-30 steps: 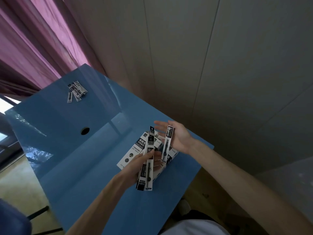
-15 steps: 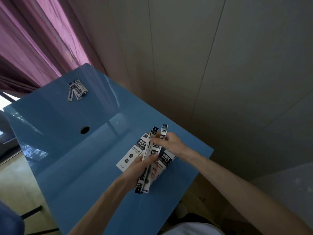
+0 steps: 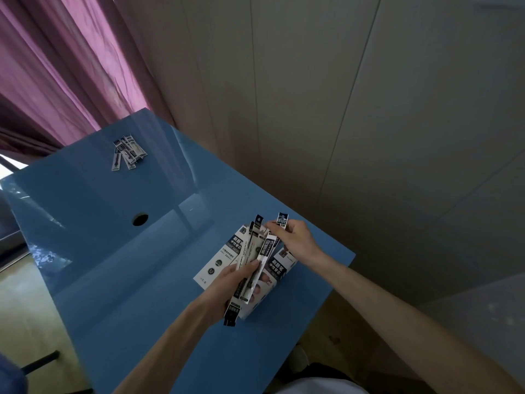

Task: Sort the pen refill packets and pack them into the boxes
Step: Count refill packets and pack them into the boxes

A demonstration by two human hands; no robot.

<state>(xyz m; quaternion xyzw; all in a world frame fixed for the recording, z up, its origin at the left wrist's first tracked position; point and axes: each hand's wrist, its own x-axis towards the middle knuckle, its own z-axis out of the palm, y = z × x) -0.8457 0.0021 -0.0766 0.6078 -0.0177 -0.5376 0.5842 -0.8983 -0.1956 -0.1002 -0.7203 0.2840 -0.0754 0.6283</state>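
My left hand (image 3: 230, 285) grips a bundle of long black-and-white pen refill packets (image 3: 250, 268), held upright over the table. My right hand (image 3: 295, 237) pinches the top of one more packet (image 3: 282, 219) and holds it against that bundle. Under both hands lie white boxes with black labels: one (image 3: 218, 260) on the left, another (image 3: 279, 267) on the right, partly hidden by the hands and packets. A small heap of loose refill packets (image 3: 127, 152) lies at the far end of the blue table.
The blue table (image 3: 127, 280) has a round cable hole (image 3: 140, 219) near its middle. Purple curtains (image 3: 62, 66) hang at the far left, a beige panelled wall (image 3: 341, 109) runs along the right. The table's near right edge is close to the boxes.
My right hand, open with a packet lying on its palm a second ago, has closed on that packet and brought it to the bundle in my left hand.
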